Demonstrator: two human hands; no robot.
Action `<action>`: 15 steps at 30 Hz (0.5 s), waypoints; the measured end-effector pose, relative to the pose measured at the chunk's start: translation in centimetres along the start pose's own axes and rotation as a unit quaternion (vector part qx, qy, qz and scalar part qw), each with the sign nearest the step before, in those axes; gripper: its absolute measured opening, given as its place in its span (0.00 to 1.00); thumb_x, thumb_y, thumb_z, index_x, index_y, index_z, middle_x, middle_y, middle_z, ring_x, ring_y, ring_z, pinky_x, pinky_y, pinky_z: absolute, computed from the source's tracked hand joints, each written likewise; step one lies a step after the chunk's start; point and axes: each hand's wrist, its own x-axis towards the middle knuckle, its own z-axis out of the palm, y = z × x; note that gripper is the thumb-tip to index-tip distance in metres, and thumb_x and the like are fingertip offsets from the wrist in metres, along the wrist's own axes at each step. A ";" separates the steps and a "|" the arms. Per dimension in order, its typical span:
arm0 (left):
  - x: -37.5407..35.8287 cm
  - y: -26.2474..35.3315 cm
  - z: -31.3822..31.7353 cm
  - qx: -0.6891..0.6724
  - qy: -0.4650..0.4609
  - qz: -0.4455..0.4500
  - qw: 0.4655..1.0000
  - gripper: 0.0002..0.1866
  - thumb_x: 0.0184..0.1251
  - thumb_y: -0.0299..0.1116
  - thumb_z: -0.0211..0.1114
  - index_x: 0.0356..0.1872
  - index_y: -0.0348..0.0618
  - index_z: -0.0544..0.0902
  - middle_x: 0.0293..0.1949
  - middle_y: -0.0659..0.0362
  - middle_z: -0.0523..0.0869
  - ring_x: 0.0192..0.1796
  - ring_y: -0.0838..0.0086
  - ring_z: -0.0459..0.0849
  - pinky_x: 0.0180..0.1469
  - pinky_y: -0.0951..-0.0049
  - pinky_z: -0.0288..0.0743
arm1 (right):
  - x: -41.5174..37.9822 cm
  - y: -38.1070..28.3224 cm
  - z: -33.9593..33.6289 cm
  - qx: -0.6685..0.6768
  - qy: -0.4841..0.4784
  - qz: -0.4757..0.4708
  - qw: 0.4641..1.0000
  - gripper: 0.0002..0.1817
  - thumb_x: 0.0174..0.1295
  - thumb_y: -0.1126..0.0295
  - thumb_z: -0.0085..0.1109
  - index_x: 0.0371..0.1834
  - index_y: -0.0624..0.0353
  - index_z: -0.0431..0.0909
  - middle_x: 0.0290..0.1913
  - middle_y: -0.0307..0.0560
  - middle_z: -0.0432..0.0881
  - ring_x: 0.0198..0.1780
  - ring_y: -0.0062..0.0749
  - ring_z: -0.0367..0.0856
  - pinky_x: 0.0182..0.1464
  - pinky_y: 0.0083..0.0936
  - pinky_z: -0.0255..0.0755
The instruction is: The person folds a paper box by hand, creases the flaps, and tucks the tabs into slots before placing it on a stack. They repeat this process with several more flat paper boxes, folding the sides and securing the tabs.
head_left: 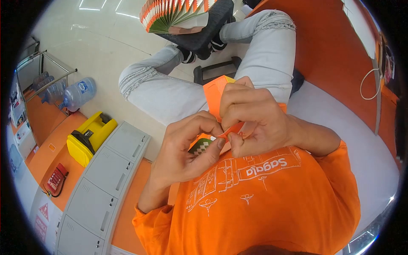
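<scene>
Bent close before your orange shirt (272, 204), your left hand (180, 146) and right hand (259, 117) pinch an orange folded card (233, 128) between thumbs and fingers, partly covering it. Fanned paper pieces (176, 15) rest ahead on a black stool (216, 23).

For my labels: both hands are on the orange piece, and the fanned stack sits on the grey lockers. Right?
No: the head view shows the fanned stack on the black stool, not the lockers. Left hand and right hand are on the orange piece.
</scene>
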 end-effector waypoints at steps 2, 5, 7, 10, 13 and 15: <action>0.0 0.0 0.1 0.008 -0.001 0.009 1.000 0.09 0.60 0.16 0.68 0.41 0.34 0.80 0.38 0.51 0.85 0.38 0.65 0.86 0.42 0.71 0.78 | 0.0 0.0 0.4 0.006 0.007 -0.003 1.000 0.12 0.35 0.79 0.62 0.25 0.54 0.74 0.29 0.38 0.74 0.31 0.34 0.71 0.42 0.30 0.56; 0.1 0.0 0.3 0.016 -0.005 0.013 1.000 0.09 0.60 0.16 0.67 0.40 0.34 0.80 0.37 0.51 0.85 0.38 0.65 0.85 0.42 0.70 0.77 | -0.2 0.1 0.5 0.010 0.015 -0.010 1.000 0.12 0.35 0.80 0.62 0.25 0.54 0.74 0.29 0.38 0.74 0.31 0.34 0.72 0.43 0.30 0.57; 0.2 0.1 0.5 0.002 -0.003 0.014 1.000 0.09 0.59 0.16 0.66 0.40 0.34 0.80 0.37 0.51 0.84 0.38 0.64 0.85 0.43 0.70 0.77 | -0.3 0.3 0.6 0.011 0.017 -0.016 1.000 0.13 0.35 0.80 0.62 0.25 0.54 0.74 0.29 0.38 0.73 0.31 0.34 0.73 0.43 0.29 0.58; 0.3 -0.1 0.7 0.000 -0.003 0.015 1.000 0.09 0.59 0.16 0.66 0.40 0.34 0.80 0.37 0.51 0.84 0.38 0.64 0.85 0.43 0.70 0.77 | -0.5 0.5 0.5 0.007 0.018 -0.013 1.000 0.12 0.35 0.80 0.62 0.25 0.55 0.73 0.29 0.38 0.73 0.31 0.34 0.73 0.44 0.29 0.58; 0.4 0.3 0.5 -0.011 -0.002 -0.026 1.000 0.08 0.59 0.17 0.67 0.39 0.34 0.80 0.37 0.51 0.85 0.39 0.65 0.85 0.43 0.71 0.78 | -0.4 0.4 0.1 0.022 0.012 -0.008 1.000 0.12 0.37 0.80 0.63 0.26 0.55 0.74 0.29 0.39 0.74 0.32 0.34 0.73 0.43 0.29 0.59; 0.3 1.4 0.0 0.016 -0.008 -0.046 0.999 0.08 0.59 0.17 0.68 0.38 0.34 0.80 0.37 0.51 0.85 0.39 0.64 0.86 0.42 0.70 0.78 | -0.3 0.7 -0.3 0.011 0.002 -0.022 1.000 0.11 0.40 0.79 0.63 0.29 0.57 0.76 0.34 0.43 0.75 0.33 0.36 0.73 0.45 0.29 0.62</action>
